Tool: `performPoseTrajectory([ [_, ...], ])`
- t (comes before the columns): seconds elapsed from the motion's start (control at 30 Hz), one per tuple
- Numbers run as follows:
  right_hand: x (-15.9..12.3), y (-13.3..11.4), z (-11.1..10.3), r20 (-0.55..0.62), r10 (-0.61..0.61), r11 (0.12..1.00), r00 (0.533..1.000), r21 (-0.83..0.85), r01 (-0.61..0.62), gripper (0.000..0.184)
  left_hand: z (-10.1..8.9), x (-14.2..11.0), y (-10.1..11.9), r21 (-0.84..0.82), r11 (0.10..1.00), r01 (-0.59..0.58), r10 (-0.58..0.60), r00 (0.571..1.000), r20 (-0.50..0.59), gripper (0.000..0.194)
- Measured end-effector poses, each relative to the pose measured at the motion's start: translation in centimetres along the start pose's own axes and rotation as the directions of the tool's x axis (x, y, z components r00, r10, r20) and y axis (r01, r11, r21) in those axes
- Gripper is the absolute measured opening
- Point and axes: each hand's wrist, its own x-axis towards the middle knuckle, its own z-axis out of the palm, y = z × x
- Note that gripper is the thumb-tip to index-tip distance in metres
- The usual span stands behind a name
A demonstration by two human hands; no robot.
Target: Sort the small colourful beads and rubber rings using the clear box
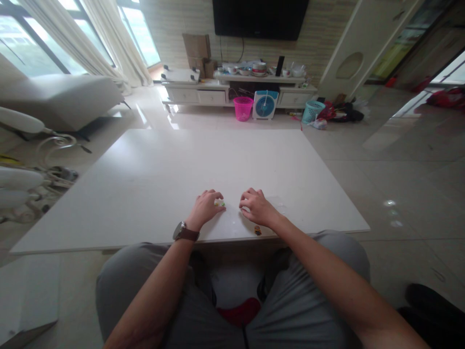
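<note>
My left hand (205, 208), with a watch (180, 230) on a brown strap at the wrist, rests on the white table (174, 165). Its thumb and fingers are apart around small green and yellow pieces (223, 204), too small to name, which appear to lie on the tabletop. Opposite it, my right hand (256, 207) has loosely bent fingers, with a gap between thumb and fingertips and nothing visible in it. A small yellow-orange and black piece (257, 230) lies below that hand near the table's front edge. Beyond the right wrist is a clear plastic sheet or bag (279, 204).
My knees (134, 271) are under the table's near edge. Across the floor stand a pink basket (243, 108), a blue and white fan (265, 104), a light blue basket (313, 112) and a low cabinet (212, 96). White chairs (22, 179) stand at the left.
</note>
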Motion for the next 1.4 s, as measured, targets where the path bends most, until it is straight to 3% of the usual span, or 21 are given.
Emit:
performPoseTrajectory([
  [0.17,0.1,0.0,0.1,0.0,-0.001,1.0,1.0,-0.012,0.001,0.01,0.8,0.2,1.0,-0.025,1.0,-0.014,0.014,1.0,0.005,0.009],
  [0.47,0.0,0.1,0.0,-0.007,-0.013,1.0,1.0,-0.005,0.013,0.012,0.2,0.0,0.4,-0.05,0.999,-0.006,0.007,1.0,0.029,0.026],
  [0.63,0.0,0.0,-0.1,0.005,-0.004,1.0,1.0,-0.001,0.004,0.012,0.2,0.1,-0.3,-0.106,0.993,-0.051,0.057,0.997,0.056,0.024],
  [0.8,0.0,0.1,-0.3,0.013,0.008,1.0,1.0,-0.001,-0.008,0.012,0.1,0.3,-0.1,-0.166,0.986,-0.022,0.034,0.997,0.067,0.021],
  [1.13,-0.7,3.1,-2.8,-0.001,0.25,0.967,0.968,-0.044,-0.249,0.015,1.0,0.8,0.0,-0.19,0.981,-0.04,0.045,0.999,0.017,0.022],
  [1.4,-0.9,3.6,-2.3,0.107,0.269,0.963,0.957,-0.024,-0.268,0.011,1.3,0.8,0.1,-0.211,0.975,-0.064,0.066,0.998,0.004,0.022],
])
